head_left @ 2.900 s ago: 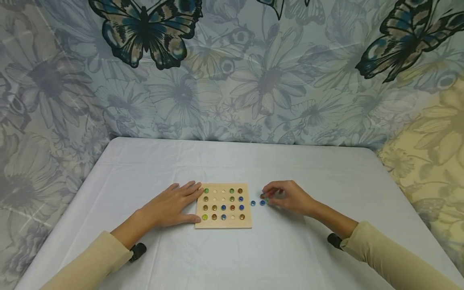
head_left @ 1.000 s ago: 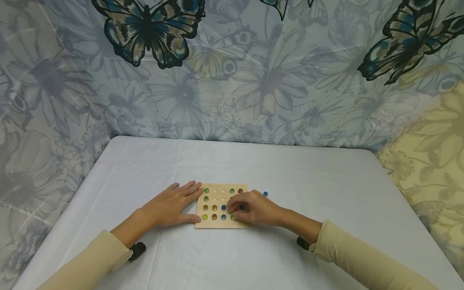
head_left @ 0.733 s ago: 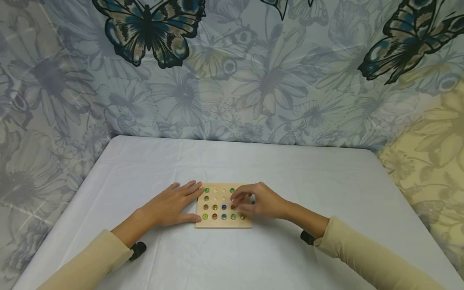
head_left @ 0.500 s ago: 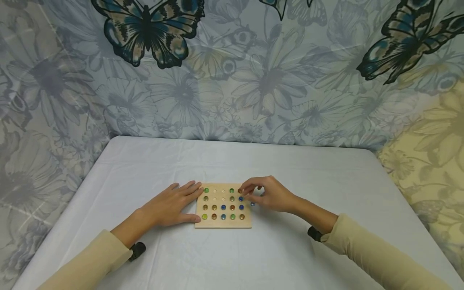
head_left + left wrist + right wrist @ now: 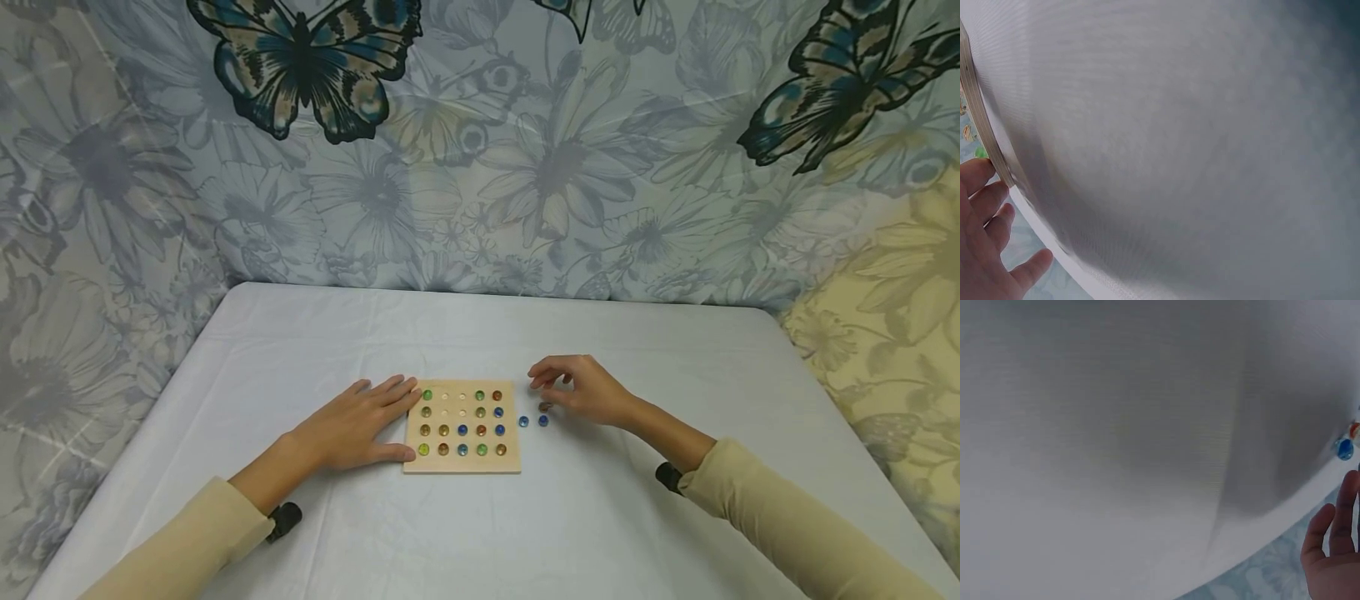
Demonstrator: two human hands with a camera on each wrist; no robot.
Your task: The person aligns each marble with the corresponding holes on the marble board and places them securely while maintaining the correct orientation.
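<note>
A pale wooden board (image 5: 453,464) with rows of round hollows lies on the white table. Glass marbles in green, amber, brown and blue fill most hollows; several in the upper middle are bare. My left hand (image 5: 360,427) rests spread at the board's left edge, fingertips and thumb on the rim. Right of the board, my right hand (image 5: 581,389) hovers with loosely bent fingers and nothing visible between them. Close below its fingers are a brownish marble (image 5: 544,407), a dark blue marble (image 5: 543,421) and a light blue marble (image 5: 523,422). The right wrist view shows a blue marble (image 5: 1344,449) beyond the fingertips.
A white cloth (image 5: 480,533) covers the table, whose far edge meets a flower-and-butterfly patterned backdrop (image 5: 450,208). A black wrist device (image 5: 285,522) shows below the left sleeve, another black device (image 5: 668,477) below the right.
A green marble from beside the board now sits in the bottom row, where my right hand let it go. That hand has moved back right to the loose marbles. The left hand stays put.
</note>
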